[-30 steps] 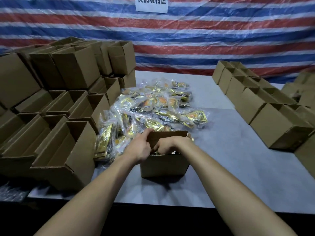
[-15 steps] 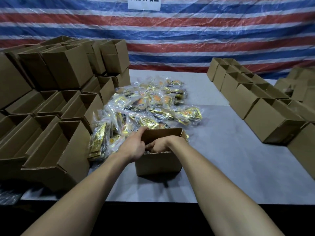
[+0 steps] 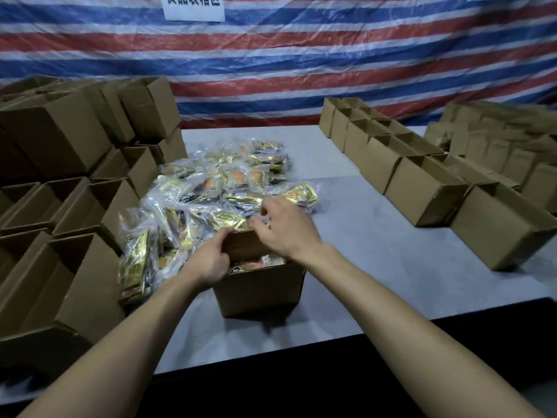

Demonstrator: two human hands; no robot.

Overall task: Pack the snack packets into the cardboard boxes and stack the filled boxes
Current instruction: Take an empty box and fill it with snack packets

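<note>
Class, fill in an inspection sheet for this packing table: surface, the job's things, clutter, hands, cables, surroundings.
Surface: grey table, carrying boxes and packets.
Job's things: open box near the front edge, packets showing inside; snack packets heaped behind it; stacked boxes on the left, open; row of boxes on the right, contents hidden.
Clutter: nothing seen.
Hands: left hand grips the open box's flap; right hand over the far rim, fingers curled, hold unclear.
Cables: nothing seen.
Surroundings: striped tarp behind, white sign on it.
</note>
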